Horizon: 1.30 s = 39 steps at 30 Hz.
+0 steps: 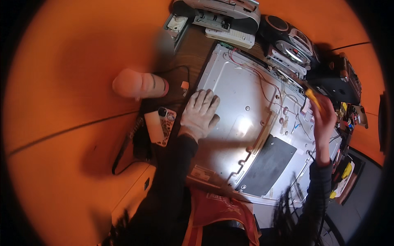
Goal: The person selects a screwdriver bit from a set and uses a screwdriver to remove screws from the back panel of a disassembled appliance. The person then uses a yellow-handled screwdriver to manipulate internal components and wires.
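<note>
A wide silver metal panel (230, 119), like the back of a flat screen, lies before me with thin red wires (256, 74) along its far part. My left hand (199, 115), in a pale glove, rests flat on the panel's left side, fingers spread, holding nothing. Over the right side, my right hand (325, 117) is closed around a yellow-handled tool (312, 98). Its front end reaches toward the panel's far right edge; the tip is hard to make out. A dark grey plate (269, 166) is fixed on the panel's near right part.
Left of the panel are a phone in a patterned case (169, 119) and a pale cylindrical container (141, 85). Behind it stand a grey printer-like machine (230, 16), a silver-and-black CD radio (287, 39) and a black box (336, 80). Assorted small items crowd the right edge.
</note>
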Available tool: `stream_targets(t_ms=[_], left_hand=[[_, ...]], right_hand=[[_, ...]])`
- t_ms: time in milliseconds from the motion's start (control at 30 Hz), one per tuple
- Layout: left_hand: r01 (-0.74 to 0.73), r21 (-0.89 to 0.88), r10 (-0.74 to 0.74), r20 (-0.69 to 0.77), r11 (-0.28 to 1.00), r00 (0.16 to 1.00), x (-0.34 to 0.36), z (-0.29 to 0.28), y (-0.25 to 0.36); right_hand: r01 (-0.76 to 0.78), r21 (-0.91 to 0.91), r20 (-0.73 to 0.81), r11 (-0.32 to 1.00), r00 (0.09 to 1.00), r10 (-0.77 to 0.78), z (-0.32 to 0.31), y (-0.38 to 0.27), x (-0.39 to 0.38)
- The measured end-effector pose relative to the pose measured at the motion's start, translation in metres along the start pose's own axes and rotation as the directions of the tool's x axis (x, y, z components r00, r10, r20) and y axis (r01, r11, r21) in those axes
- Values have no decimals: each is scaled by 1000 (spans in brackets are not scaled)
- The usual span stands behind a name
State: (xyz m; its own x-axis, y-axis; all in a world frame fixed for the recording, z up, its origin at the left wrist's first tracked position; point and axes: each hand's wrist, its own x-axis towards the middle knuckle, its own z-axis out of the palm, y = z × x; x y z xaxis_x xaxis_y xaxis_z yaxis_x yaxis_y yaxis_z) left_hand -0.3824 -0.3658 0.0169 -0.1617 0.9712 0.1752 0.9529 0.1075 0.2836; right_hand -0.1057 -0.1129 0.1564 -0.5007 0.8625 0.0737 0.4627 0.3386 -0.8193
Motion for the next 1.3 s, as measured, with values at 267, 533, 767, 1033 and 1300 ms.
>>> stream_targets(t_ms=[267, 533, 767, 1033, 1300], left_hand=[[44, -72, -40, 50, 996, 998, 2, 8, -10], [68, -26, -65, 106, 997, 992, 5, 8, -8], [75, -2, -74, 138, 997, 988, 2, 11, -8], [57, -97, -56, 9, 994, 998, 0, 14, -10], [43, -113, -46, -25, 993, 999, 2, 14, -10]], right_hand=[[-159, 11, 466, 987, 874, 136, 127, -39, 96], [287, -96, 813, 953, 575, -92, 75, -60, 149], [262, -159, 602, 952, 790, -117, 105, -66, 161], [-35, -212, 435, 977, 892, 126, 154, -47, 138], [-116, -116, 455, 986, 876, 157, 156, -37, 138]])
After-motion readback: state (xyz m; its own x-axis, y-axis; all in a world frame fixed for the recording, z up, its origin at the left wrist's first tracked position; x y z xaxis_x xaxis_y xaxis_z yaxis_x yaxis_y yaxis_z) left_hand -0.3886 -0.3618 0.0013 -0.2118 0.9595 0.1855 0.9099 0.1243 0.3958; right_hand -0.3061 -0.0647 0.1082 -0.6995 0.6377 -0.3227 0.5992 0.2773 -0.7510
